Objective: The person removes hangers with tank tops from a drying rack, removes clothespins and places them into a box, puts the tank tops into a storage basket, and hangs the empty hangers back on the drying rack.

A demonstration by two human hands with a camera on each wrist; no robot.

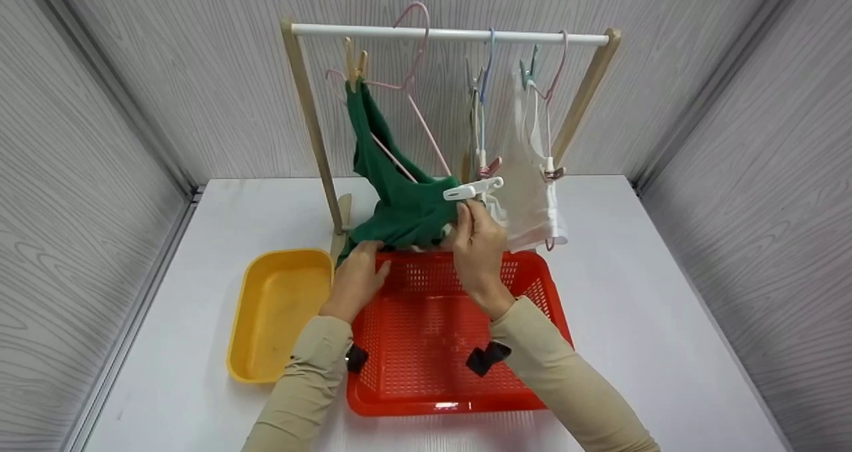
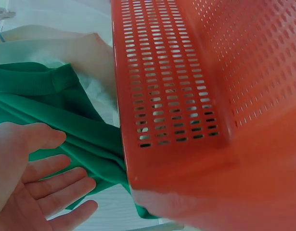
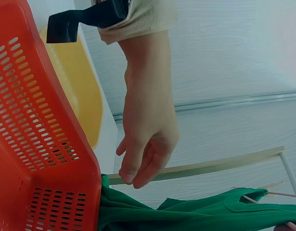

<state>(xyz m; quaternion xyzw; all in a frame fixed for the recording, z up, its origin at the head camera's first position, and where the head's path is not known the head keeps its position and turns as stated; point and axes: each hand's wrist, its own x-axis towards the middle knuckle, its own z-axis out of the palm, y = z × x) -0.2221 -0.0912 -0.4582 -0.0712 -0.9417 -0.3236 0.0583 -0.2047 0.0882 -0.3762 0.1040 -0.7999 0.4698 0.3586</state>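
Observation:
A green garment (image 1: pixel 406 202) hangs slanted from a pink hanger (image 1: pixel 426 132), with a yellow clothespin (image 1: pixel 355 66) on its upper left shoulder. At its right shoulder my right hand (image 1: pixel 480 245) pinches a white clothespin (image 1: pixel 472 189) between thumb and fingers. My left hand (image 1: pixel 359 275) is by the garment's lower left part, above the red basket's far left corner. The left wrist view shows that hand (image 2: pixel 46 178) with loosely spread fingers in front of the green cloth (image 2: pixel 90 125). In the right wrist view the left hand (image 3: pixel 148 134) hangs relaxed, fingertips pointing down toward the cloth.
A red perforated basket (image 1: pixel 452 409) stands under both forearms, a yellow tub (image 1: pixel 239 332) to its left. Behind is a drying rack with a white rail (image 1: pixel 519 36). White garments (image 1: pixel 526 172) hang at its right with several clothespins. Walls enclose the table.

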